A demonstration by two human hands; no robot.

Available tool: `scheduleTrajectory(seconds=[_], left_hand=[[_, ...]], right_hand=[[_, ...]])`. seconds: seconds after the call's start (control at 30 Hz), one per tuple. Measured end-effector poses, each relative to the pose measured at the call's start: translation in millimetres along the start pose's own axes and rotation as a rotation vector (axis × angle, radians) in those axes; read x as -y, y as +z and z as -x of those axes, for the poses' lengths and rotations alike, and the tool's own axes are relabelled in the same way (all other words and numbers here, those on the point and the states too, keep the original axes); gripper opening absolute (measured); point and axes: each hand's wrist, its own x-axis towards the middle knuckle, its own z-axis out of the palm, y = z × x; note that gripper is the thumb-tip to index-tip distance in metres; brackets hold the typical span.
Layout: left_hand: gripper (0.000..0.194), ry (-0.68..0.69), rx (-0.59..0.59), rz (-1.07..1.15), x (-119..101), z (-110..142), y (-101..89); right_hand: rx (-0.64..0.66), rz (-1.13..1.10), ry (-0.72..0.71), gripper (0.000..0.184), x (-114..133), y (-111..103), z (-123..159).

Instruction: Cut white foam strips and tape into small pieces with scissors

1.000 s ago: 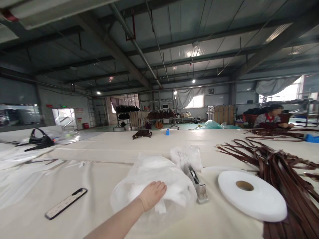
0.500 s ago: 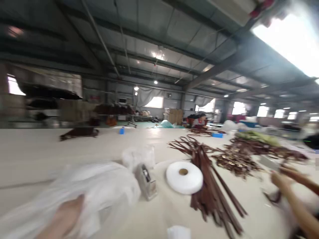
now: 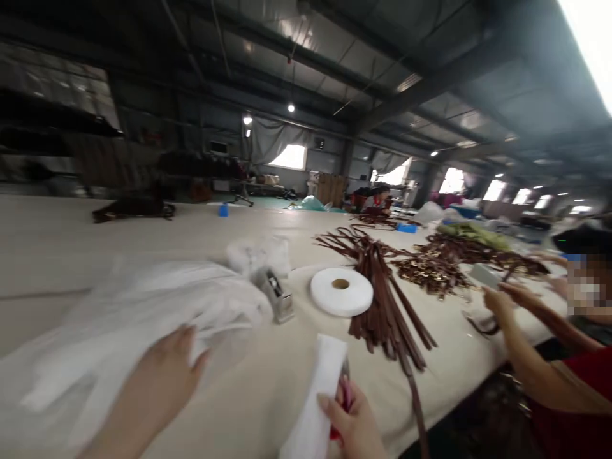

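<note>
My left hand [image 3: 165, 370], fingers stretched and thumb apart, lies at the near edge of a loose heap of thin white plastic bags or sheeting [image 3: 157, 299]. Low in the middle, my right hand [image 3: 356, 417] is closed around a folded white strip [image 3: 320, 376] and small scissors [image 3: 346, 392] with reddish-pink handles. The strip hangs down past the bottom of the picture. Beyond that hand a white roll [image 3: 318, 293] with a brown core lies flat on the table. A tape dispenser [image 3: 277, 299] stands between the roll and the plastic heap.
Brown straps [image 3: 377, 299] lie bundled right of the roll, one hanging over the table's edge. Farther right are straps with metal fittings [image 3: 433, 271] and green cloth [image 3: 473, 236]. A co-worker's hands [image 3: 497, 303] work at the right. Blue blocks [image 3: 406, 227] and a dark item [image 3: 134, 209] sit farther back.
The view has tilted down. My right hand, out of view before, now shows with the white strip and scissors. My left hand has moved forward and right along the plastic, its fingers now plainly visible.
</note>
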Motion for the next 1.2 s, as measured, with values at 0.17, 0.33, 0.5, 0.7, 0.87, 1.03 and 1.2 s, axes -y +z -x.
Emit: scheduleTrajectory(seconds=[0.17,0.33,0.5,0.7,0.87,1.03,1.2], left_hand=[[0.055,-0.231,0.704,0.939,-69,40,-26.8],[0.07,-0.542,1.008,1.599,-97,65,-5.3],[0.06,-0.805,1.056,1.706,-80,92,5.5],[0.045,-1.098,0.99,1.595,-55,114,17.5],[0.051,-1.317,1.071,1.76,-31,126,18.2],[0.068,-1.312,1.179,1.913,-19,135,5.7],[0.064,-1.293,1.183,1.946,-11,148,-7.1]], right_hand=[[0.072,-0.044,0.12,0.056,-5,20,-14],[0.053,-0.096,0.096,0.059,-5,39,-21],[0.111,0.003,0.074,0.057,-24,45,-27],[0.251,0.343,0.195,0.051,-45,23,-32],[0.423,0.315,0.311,0.056,-49,11,-13],[0.458,0.34,0.341,0.055,-50,12,-2],[0.493,0.331,0.341,0.058,-55,14,-3]])
